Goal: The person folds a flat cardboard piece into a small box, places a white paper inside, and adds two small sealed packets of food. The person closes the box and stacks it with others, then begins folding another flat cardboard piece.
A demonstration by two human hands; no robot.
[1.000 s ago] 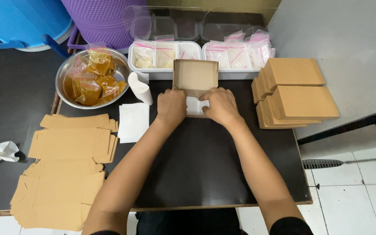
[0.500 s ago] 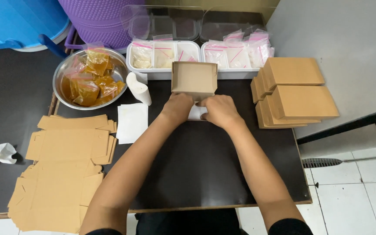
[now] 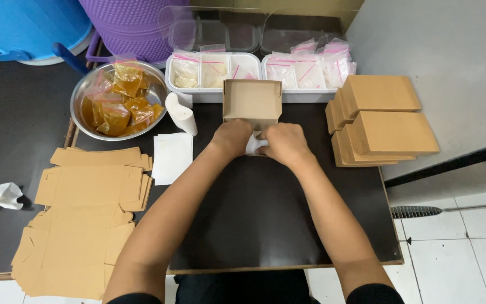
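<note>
Both hands are meeting near the far edge of the dark surface (image 3: 277,225), just in front of an open brown box (image 3: 252,102). The left hand (image 3: 232,137) and right hand (image 3: 284,143) are curling shut, pinching a white paper (image 3: 253,146) between them, touching the box's front flap.

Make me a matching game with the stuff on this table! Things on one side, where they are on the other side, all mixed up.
Things:
1. open cardboard box
2. metal bowl of orange sauce bags
3. flat unfolded cardboard sheets
4. closed brown boxes

Places:
A. stacked at the table's right edge
B. far left, beside the white trays
C. just beyond both hands, in the middle
D. piled at the near left

Pairs: 1-C, 2-B, 3-D, 4-A
</note>
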